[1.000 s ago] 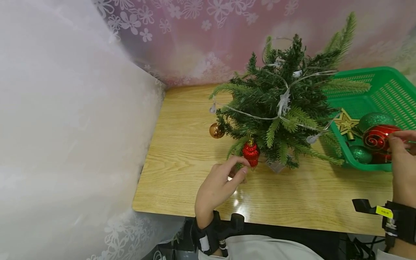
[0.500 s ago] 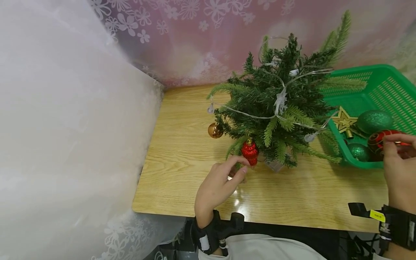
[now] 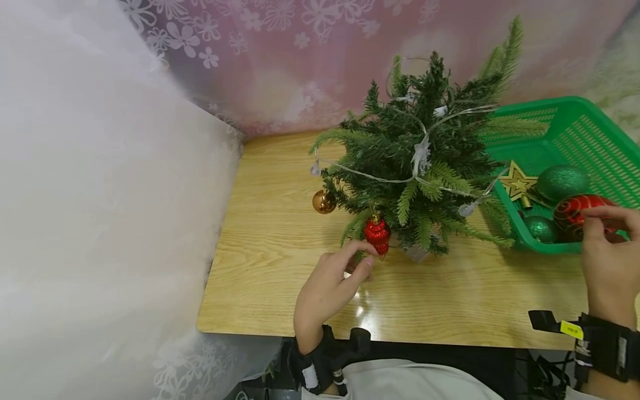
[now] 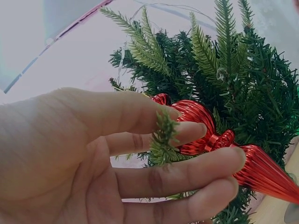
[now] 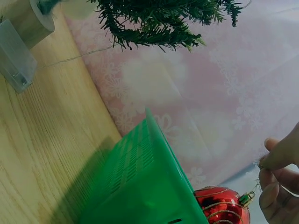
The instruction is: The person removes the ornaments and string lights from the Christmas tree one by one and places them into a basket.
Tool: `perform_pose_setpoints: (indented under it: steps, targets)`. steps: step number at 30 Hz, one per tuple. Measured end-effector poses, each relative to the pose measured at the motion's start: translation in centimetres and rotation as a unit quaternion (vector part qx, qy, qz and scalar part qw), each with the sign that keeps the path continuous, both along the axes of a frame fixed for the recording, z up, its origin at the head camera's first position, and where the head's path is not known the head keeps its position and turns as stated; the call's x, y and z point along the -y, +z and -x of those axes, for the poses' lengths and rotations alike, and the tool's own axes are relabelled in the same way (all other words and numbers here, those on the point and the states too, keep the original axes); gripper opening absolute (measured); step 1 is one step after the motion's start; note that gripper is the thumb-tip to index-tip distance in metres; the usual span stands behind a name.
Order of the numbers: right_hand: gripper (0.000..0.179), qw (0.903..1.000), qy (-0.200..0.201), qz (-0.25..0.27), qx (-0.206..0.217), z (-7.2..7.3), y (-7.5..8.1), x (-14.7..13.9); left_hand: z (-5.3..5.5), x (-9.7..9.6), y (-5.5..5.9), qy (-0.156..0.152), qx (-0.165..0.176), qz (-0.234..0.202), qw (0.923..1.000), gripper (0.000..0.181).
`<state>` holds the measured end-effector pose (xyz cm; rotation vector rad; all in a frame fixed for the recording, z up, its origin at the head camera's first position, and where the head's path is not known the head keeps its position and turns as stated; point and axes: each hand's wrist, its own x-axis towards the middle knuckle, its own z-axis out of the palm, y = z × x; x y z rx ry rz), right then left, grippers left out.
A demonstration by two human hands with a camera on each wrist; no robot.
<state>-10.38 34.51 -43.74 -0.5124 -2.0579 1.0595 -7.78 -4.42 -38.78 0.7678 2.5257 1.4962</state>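
My left hand [image 3: 325, 286] is beside a red ribbed drop ornament [image 3: 376, 230] on the front of a small Christmas tree [image 3: 400, 150]. Its loosely bent fingers [image 4: 187, 175] overlap the ornament in the left wrist view, with a green branch tip [image 4: 163, 137] by the thumb; whether they touch the ornament I cannot tell. At the green basket [image 3: 555, 247], my right hand [image 3: 612, 261] pinches a thin string above the gold cap of a red Christmas ball [image 5: 219, 205] with glitter swirls. The ball appears at the basket's rim.
A gold star [image 3: 518, 182] and green glitter balls [image 3: 563, 182] lie in the basket. A brown ball [image 3: 324, 201] hangs at the tree's left, and a clear light string [image 3: 372, 175] winds round the branches. The wooden table [image 3: 265, 266] meets a curtain behind.
The head view has shifted, so tree and basket appear further left. My right hand and the red ball have shifted slightly within the basket area. The left hand stays by the ornament.
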Motion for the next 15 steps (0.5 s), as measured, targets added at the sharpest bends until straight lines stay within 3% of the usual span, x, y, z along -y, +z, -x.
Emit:
perform_pose_setpoints:
  steps: [5,9,12,15]
  targets:
    - [0.028,0.9994,-0.009,0.003,-0.033,-0.4,0.4,0.9,0.0,0.0,0.0,-0.002,-0.003,-0.005,1.0,0.024]
    - [0.026,0.9961,0.03,-0.015,-0.082,-1.6,1.7,3.5,0.0,-0.2,0.0,-0.008,-0.008,-0.009,0.9999,0.024]
    - [0.026,0.9825,0.079,-0.062,-0.157,-2.5,3.0,6.9,0.0,-0.4,0.1,-0.012,-0.012,-0.008,0.9998,0.023]
    - [0.023,0.9575,0.125,-0.081,-0.247,-3.6,4.2,11.5,-0.1,-0.6,0.1,-0.014,-0.018,-0.005,0.9997,0.022]
